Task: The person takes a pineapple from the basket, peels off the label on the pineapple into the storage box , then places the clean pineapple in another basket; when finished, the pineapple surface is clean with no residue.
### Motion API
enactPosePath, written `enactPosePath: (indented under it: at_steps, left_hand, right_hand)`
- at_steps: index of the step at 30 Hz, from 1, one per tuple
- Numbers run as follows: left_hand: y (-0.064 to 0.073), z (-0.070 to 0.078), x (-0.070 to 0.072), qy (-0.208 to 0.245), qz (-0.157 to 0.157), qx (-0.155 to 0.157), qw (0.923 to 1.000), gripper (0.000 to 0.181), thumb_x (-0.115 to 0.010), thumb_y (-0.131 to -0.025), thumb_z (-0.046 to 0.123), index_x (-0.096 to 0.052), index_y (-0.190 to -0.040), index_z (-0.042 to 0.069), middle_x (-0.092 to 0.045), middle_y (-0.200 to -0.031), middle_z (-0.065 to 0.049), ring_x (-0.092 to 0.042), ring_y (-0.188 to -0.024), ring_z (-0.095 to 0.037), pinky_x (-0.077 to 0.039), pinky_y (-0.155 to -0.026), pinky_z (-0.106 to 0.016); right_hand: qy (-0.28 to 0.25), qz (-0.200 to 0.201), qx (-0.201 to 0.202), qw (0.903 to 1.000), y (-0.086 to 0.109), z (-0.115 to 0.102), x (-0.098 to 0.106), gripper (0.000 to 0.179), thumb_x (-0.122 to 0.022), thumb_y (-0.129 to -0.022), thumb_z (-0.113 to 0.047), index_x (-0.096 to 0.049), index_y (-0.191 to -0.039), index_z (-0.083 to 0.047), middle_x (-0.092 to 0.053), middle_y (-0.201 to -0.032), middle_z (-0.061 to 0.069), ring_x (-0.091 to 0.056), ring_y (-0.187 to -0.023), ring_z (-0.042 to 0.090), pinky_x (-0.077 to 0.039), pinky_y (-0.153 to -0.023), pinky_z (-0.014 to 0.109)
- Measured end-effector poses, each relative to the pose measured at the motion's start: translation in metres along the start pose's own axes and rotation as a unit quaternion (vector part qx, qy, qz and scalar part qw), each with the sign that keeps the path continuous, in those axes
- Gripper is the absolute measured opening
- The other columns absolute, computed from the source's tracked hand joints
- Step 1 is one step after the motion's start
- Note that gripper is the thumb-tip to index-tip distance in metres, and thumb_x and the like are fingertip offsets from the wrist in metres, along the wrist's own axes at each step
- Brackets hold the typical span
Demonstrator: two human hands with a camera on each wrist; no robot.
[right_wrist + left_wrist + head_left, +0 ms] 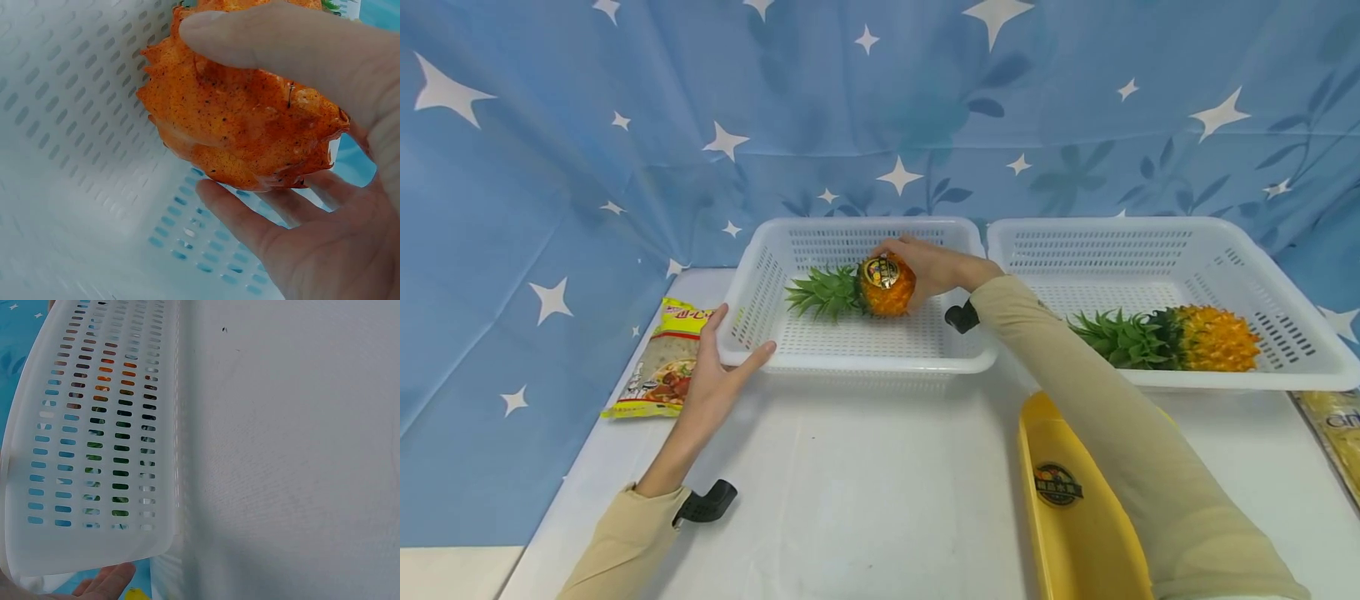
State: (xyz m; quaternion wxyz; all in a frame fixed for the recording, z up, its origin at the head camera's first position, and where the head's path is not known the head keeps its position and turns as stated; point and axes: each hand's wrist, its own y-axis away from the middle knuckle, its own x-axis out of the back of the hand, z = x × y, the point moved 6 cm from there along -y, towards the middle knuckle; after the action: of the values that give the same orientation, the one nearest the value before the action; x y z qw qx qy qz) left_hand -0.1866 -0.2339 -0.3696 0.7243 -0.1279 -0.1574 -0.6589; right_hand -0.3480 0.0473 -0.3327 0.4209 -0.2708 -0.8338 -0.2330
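A small pineapple (887,292) with green leaves and a round gold-and-black sticker lies on its side in the left white basket (865,364). My right hand (936,265) grips its orange body from the right end. In the right wrist view the thumb lies across the pineapple (244,125), with the fingers on its other side. My left hand (711,375) rests at the basket's near left corner, its thumb at the front rim and its fingers along the left side. In the left wrist view its straight fingers (106,582) show by the slotted basket's end.
A second white basket (1240,381) on the right holds another pineapple (1217,337). A yellow tray (1075,517) with a dark round label lies below my right forearm. A food packet (662,367) lies at the left and another bag (1333,425) at the far right.
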Motion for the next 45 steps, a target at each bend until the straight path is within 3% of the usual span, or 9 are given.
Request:
enactPosePath:
  at_steps: [9, 16, 23, 29, 37, 41, 45]
  left_hand:
    - [0.000, 0.001, 0.001, -0.009, 0.005, -0.004, 0.9999, 0.099, -0.071, -0.101, 0.031, -0.001, -0.170, 0.021, -0.016, -0.172, -0.015, -0.028, -0.153, -0.038, -0.024, -0.121, -0.063]
    - [0.000, 0.001, 0.000, -0.002, -0.001, -0.001, 1.0000, 0.099, -0.070, -0.101, 0.031, 0.000, -0.169, 0.021, -0.015, -0.172, -0.015, -0.027, -0.153, -0.037, -0.026, -0.120, -0.062]
    - [0.001, 0.002, -0.003, -0.012, 0.001, -0.003, 0.9999, 0.099, -0.071, -0.100, 0.033, -0.002, -0.170, 0.020, -0.010, -0.173, -0.014, -0.023, -0.155, -0.038, -0.023, -0.121, -0.064]
    - [0.002, 0.004, -0.001, -0.025, 0.009, -0.004, 0.9996, 0.099, -0.071, -0.100, 0.037, -0.003, -0.170, 0.019, -0.008, -0.174, -0.013, -0.020, -0.155, -0.039, -0.021, -0.121, -0.065]
    - [0.002, 0.001, 0.002, -0.042, 0.005, 0.009, 0.9991, 0.103, -0.071, -0.099, 0.043, 0.001, -0.169, 0.019, 0.002, -0.175, -0.010, -0.003, -0.160, -0.039, -0.014, -0.121, -0.070]
    - [0.002, 0.003, 0.001, -0.029, -0.001, -0.029, 0.9992, 0.093, -0.066, -0.104, 0.031, -0.001, -0.169, 0.012, -0.009, -0.173, -0.018, -0.010, -0.158, -0.041, -0.016, -0.122, -0.068]
    - [0.004, 0.007, -0.003, 0.032, -0.020, -0.083, 0.9958, 0.085, -0.057, -0.105, 0.001, 0.000, -0.168, 0.007, -0.022, -0.168, -0.027, -0.022, -0.155, -0.043, -0.023, -0.123, -0.060]
  right_hand:
    - [0.005, 0.015, 0.015, 0.9998, -0.002, 0.001, 0.003, 0.093, -0.095, -0.071, -0.001, -0.043, -0.149, -0.006, -0.046, -0.146, 0.023, -0.043, -0.137, 0.041, -0.041, -0.113, 0.057]
    - [0.020, 0.037, 0.031, 0.9986, 0.006, -0.012, 0.011, 0.088, -0.096, -0.071, -0.007, -0.049, -0.146, -0.007, -0.047, -0.143, 0.022, -0.048, -0.133, 0.039, -0.048, -0.108, 0.055]
    - [0.036, 0.084, 0.049, 0.9946, 0.034, -0.028, 0.035, 0.090, -0.097, -0.073, -0.017, -0.049, -0.148, -0.010, -0.049, -0.142, 0.020, -0.049, -0.131, 0.038, -0.052, -0.102, 0.055]
    - [0.002, 0.118, 0.080, 0.9898, 0.066, -0.053, 0.052, 0.090, -0.098, -0.071, -0.014, -0.051, -0.148, -0.011, -0.049, -0.142, 0.016, -0.053, -0.125, 0.033, -0.058, -0.092, 0.050]
    - [-0.018, 0.123, 0.158, 0.9795, 0.108, -0.096, 0.049, 0.090, -0.098, -0.072, -0.019, -0.052, -0.149, -0.015, -0.051, -0.146, 0.006, -0.051, -0.127, 0.024, -0.060, -0.087, 0.041]
    - [-0.026, 0.122, 0.197, 0.9724, 0.129, -0.113, 0.039, 0.089, -0.098, -0.073, -0.026, -0.053, -0.149, -0.014, -0.051, -0.147, 0.004, -0.050, -0.129, 0.023, -0.060, -0.087, 0.039]
    - [-0.019, 0.117, 0.228, 0.9664, 0.150, -0.127, 0.025, 0.088, -0.097, -0.073, -0.028, -0.053, -0.149, -0.016, -0.052, -0.144, 0.001, -0.054, -0.114, 0.015, -0.058, -0.079, 0.031]
